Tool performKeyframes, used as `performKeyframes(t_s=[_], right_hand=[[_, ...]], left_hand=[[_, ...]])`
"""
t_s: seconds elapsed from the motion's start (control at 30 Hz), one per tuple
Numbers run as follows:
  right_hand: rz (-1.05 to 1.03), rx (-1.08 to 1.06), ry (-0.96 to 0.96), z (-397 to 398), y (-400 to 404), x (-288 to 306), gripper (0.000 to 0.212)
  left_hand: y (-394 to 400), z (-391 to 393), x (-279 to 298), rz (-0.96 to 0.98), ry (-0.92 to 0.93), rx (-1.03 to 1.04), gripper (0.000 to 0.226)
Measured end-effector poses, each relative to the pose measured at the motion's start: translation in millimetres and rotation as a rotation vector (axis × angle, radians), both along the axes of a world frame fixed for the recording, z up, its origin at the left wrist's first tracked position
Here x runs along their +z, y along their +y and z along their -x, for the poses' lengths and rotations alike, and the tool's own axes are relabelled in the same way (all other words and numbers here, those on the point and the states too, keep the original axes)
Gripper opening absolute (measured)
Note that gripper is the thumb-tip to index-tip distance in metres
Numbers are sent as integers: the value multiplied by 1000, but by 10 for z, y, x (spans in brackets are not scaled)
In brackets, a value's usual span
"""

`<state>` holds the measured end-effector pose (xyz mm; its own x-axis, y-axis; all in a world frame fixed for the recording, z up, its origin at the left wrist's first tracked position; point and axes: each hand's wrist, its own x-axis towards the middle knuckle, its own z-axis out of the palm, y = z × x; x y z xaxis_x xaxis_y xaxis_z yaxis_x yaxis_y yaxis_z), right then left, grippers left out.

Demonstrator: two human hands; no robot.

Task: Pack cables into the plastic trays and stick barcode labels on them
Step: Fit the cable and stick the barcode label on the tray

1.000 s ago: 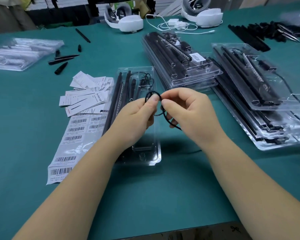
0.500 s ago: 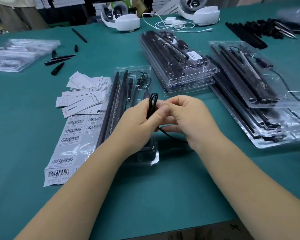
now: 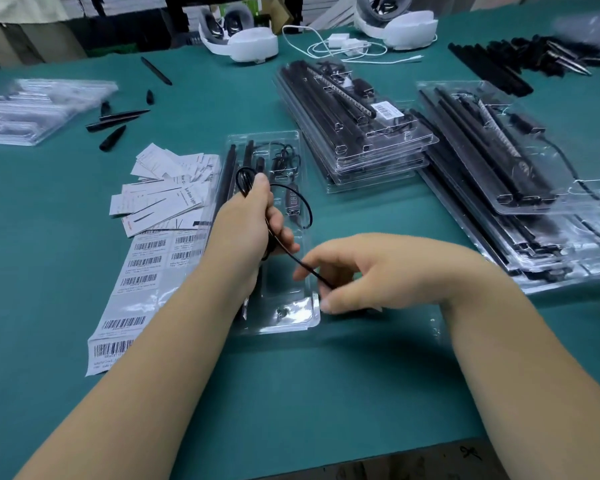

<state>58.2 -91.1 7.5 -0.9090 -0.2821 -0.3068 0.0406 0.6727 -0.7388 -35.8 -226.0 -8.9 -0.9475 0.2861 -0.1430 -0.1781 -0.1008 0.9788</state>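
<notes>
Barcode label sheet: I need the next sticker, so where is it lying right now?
In the head view the barcode label sheet lies flat on the green table, left of the open plastic tray, partly under the left forearm, just below the white leaflets.

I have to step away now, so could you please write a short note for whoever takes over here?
Left hand grips the coiled part of the black cable above the open tray. Right hand pinches the cable's loose length near the tray's near end. Done: rods lie in the tray. Left: finish coiling, seat the cable, stick on a barcode from the label sheet.
</notes>
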Motion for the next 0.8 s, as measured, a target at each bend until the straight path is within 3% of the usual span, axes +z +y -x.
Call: performKeyframes(t_s=[0.1, 0.2, 0.33, 0.57, 0.67, 0.8], right_hand=[[-27, -19, -28, -8, 65, -5, 25], [119, -319, 80, 49, 127, -38, 15], [409, -639, 243, 113, 131, -54, 20], [609, -671, 266, 139, -21, -75, 7], [693, -668, 255, 146, -83, -86, 8], [710, -693, 312, 152, -82, -84, 14]], left_hand=[[-51, 31, 16, -30, -45, -12, 35], [-88, 57, 24, -30, -61, -60, 35], [-74, 26, -33, 161, 155, -189, 33], [-60, -39, -82, 320, 433, -361, 28], [-97, -61, -85, 331, 510, -410, 30], [-106, -77, -62, 264, 523, -495, 13]])
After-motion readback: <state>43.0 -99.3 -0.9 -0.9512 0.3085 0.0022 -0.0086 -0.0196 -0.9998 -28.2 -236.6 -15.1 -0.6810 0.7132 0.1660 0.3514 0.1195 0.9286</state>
